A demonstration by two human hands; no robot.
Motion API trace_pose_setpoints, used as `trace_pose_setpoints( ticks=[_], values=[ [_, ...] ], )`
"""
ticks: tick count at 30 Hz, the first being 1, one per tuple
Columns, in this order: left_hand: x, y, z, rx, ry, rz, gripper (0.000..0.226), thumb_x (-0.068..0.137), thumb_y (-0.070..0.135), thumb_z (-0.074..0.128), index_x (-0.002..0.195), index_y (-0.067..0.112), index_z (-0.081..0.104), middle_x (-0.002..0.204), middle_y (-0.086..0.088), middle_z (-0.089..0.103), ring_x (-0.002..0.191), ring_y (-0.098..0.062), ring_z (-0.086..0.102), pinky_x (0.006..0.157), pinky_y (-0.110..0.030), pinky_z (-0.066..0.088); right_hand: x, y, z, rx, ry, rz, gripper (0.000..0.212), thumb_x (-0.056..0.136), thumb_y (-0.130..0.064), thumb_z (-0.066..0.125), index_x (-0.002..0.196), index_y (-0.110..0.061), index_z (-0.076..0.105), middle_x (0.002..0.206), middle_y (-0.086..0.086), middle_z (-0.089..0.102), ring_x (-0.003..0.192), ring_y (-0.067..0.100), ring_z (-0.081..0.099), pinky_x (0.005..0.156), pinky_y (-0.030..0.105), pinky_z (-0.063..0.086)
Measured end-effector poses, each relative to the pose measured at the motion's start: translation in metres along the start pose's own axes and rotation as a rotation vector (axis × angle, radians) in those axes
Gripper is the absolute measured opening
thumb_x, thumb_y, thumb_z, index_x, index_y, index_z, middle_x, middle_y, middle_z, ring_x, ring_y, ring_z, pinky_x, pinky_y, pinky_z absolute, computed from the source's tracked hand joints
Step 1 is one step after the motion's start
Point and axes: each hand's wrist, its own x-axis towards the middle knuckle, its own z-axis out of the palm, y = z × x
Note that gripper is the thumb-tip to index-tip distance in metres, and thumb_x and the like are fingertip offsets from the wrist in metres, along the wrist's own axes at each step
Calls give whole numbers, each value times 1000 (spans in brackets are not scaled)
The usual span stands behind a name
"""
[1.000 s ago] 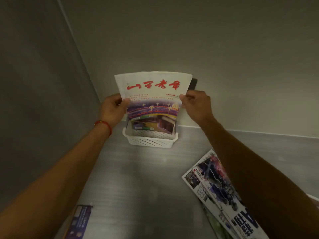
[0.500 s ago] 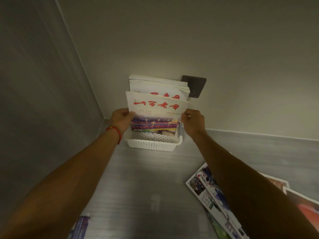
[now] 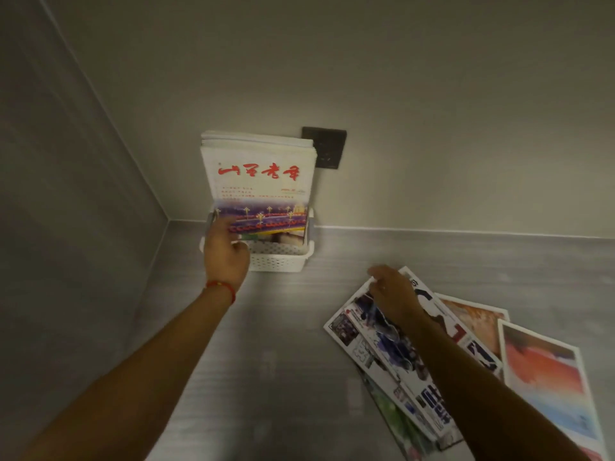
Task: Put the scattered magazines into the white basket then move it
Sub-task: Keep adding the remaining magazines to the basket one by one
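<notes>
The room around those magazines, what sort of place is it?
Probably an ordinary indoor room, seen at a corner where plain grey walls meet a grey surface. A dark wall socket plate sits behind the white basket, and loose magazines lie scattered. Home or office, I cannot tell.

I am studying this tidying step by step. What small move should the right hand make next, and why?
Probably close the right hand on the top glossy magazine of the scattered pile and lift it. The hand already rests open on its far edge, while the white perforated plastic basket holds upright magazines, with the left hand at its front.
</notes>
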Motion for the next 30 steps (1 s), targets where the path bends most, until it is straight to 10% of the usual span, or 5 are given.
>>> trace_pose_setpoints(
  ticks=[4, 9, 17, 26, 30],
  values=[
    [-91, 10, 47, 141, -265, 63, 53, 75, -14, 51, 121, 11, 60, 125, -12, 57, 110, -30, 59, 96, -44, 52, -57, 84, -2, -183, 15, 131, 38, 94, -38, 55, 128, -21, 52, 132, 8, 56, 118, 27, 54, 101, 42, 45],
    [-182, 11, 105, 245, -680, 197, 48, 83, 0, 62, 129, 16, 61, 137, -8, 56, 129, -25, 51, 113, -32, 39, -102, 169, -16, -184, -1, 452, 107, 68, -84, 51, 147, -21, 16, 150, 17, 28, 137, 39, 32, 110, 59, 29],
    [-240, 3, 157, 510, -1042, 113, 65, 88, 8, 60, 148, 23, 40, 162, -2, 21, 151, -22, 18, 122, -33, 24, -108, 194, -26, -183, -27, 416, 117, 59, -76, 71, 146, -16, 21, 150, 22, 29, 138, 43, 29, 110, 58, 29],
    [-235, 36, 154, 543, -941, 88, 56, 85, -1, 56, 139, 17, 51, 146, -9, 47, 134, -25, 45, 112, -32, 39, -123, 184, -65, -16, 58, 71, 36, 96, -26, 55, 129, -23, 42, 95, -4, 64, 71, 8, 66, 58, 26, 58],
    [-224, 81, 162, 486, -586, 433, 61, 86, 8, 60, 144, 12, 42, 150, -16, 39, 138, -33, 41, 114, -43, 40, -121, 148, -100, -83, 60, -263, 33, 94, -36, 49, 125, -27, 53, 106, -3, 69, 89, 13, 66, 75, 24, 49]
  ],
)
